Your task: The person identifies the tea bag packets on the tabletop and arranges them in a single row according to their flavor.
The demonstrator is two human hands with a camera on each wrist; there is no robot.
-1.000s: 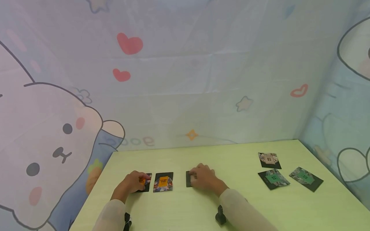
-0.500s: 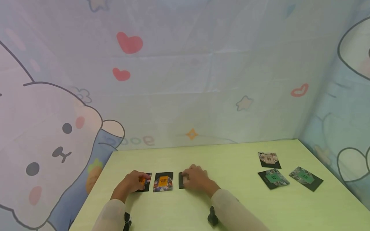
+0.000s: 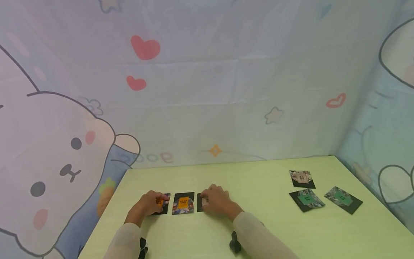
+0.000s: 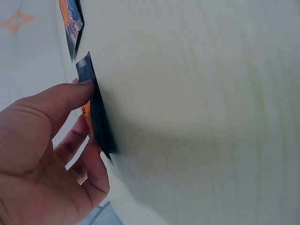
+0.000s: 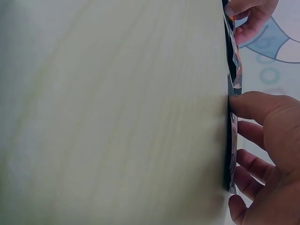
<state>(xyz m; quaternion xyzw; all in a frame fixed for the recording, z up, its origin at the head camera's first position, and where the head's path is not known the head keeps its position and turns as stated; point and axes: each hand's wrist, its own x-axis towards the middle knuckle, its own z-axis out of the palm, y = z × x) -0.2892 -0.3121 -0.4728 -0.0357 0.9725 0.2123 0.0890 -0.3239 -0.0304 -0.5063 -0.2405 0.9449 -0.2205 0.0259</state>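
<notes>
At the left of a row of flat black sachets, my left hand holds an orange-labelled sachet on the table. In the left wrist view its thumb presses one edge of that sachet, with curled fingers at the far side. A second orange-labelled sachet lies in the middle, untouched. At the row's right end my right hand holds a beige-labelled sachet, partly hidden beneath it. The right wrist view shows thumb and fingers spread along this sachet, its end close to the middle one.
On the right of the pale green table lie a beige-labelled sachet and two green-labelled ones, one tilted sachet and another sachet beside it. A printed cloth hangs behind the table.
My right hand has slid left with the beige-labelled sachet, narrowing the gap to the middle sachet. The left hand has stayed in place on its sachet.
</notes>
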